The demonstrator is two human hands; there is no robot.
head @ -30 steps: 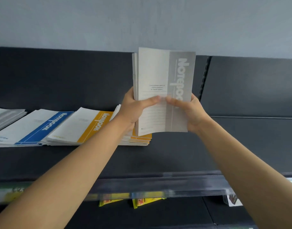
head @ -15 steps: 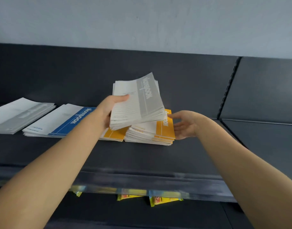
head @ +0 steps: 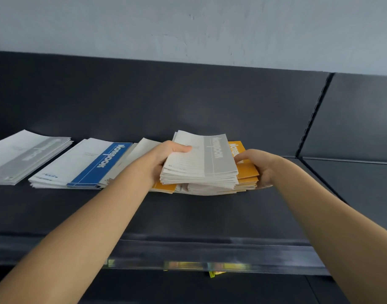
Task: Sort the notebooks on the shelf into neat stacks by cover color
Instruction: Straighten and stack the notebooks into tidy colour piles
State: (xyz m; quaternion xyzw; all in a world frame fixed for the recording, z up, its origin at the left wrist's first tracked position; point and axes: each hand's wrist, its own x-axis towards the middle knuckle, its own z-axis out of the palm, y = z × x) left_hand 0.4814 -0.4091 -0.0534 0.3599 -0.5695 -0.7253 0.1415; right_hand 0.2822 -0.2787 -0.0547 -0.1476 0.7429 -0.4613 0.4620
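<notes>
My left hand (head: 166, 159) grips a bundle of grey-striped notebooks (head: 201, 163) by its left edge, thumb on the top cover. The bundle lies flat just above an orange-striped pile (head: 243, 178) on the dark shelf (head: 188, 216). At that pile's right side my right hand (head: 256, 167) holds the orange notebooks, fingers curled round their edge. A second orange-striped pile (head: 164, 186) peeks out under my left wrist. Further left lie a blue-striped stack (head: 89, 165) and a grey-striped stack (head: 23, 159).
The shelf's dark back panel (head: 188, 102) rises behind the stacks, with a slotted upright (head: 315, 113) at the right. A clear price rail (head: 210, 255) runs along the front edge. Yellow packets (head: 214, 273) show on the shelf below.
The grey bundle went from upright in both hands to flat in my left hand, down over the orange pile. My right hand let go and took hold of the orange pile's right edge.
</notes>
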